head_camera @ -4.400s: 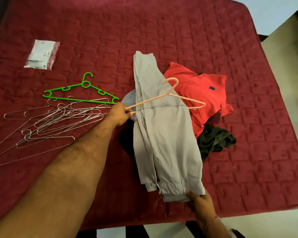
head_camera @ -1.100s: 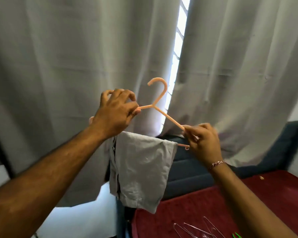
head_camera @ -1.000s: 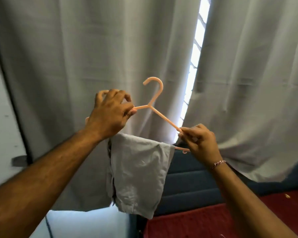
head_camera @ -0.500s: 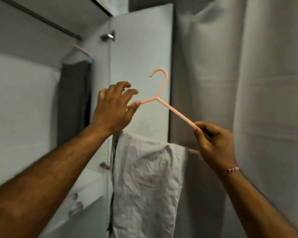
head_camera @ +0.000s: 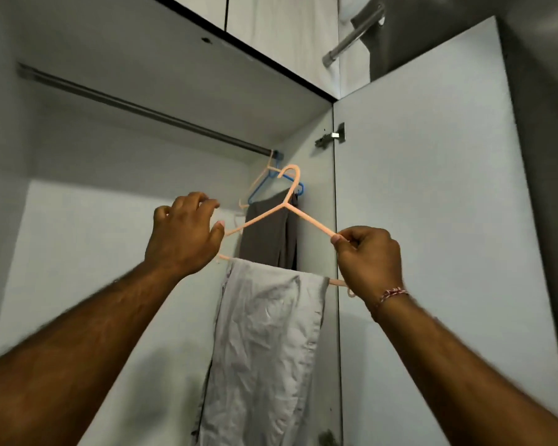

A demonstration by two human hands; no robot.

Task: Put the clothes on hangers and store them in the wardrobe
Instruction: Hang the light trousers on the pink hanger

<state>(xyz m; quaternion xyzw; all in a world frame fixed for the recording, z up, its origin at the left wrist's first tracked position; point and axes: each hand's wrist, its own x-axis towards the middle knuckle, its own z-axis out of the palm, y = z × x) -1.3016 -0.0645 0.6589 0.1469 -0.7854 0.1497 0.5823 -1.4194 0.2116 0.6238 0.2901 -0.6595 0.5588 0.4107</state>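
A peach plastic hanger (head_camera: 306, 217) is held up in front of the open wardrobe, with light grey trousers (head_camera: 265, 342) folded over its bottom bar. My left hand (head_camera: 182, 236) holds the hanger's left arm, fingers loosely curled above it and thumb against it. The right arm of the hanger is pinched by my right hand (head_camera: 366, 259) near its end. The hanger's hook sits below the wardrobe's metal rail (head_camera: 136, 107), not on it.
At the rail's right end hang a blue hanger (head_camera: 290, 183) and another peach hanger (head_camera: 261, 175) with dark grey trousers (head_camera: 269, 233). The wardrobe door (head_camera: 432, 220) stands open at the right. Grey curtain and a rod end (head_camera: 351, 37) show above.
The view has swung from the curtained window to the inside of the wardrobe. Both hands carried the hanger with the grey trousers along and raised it toward the rail.
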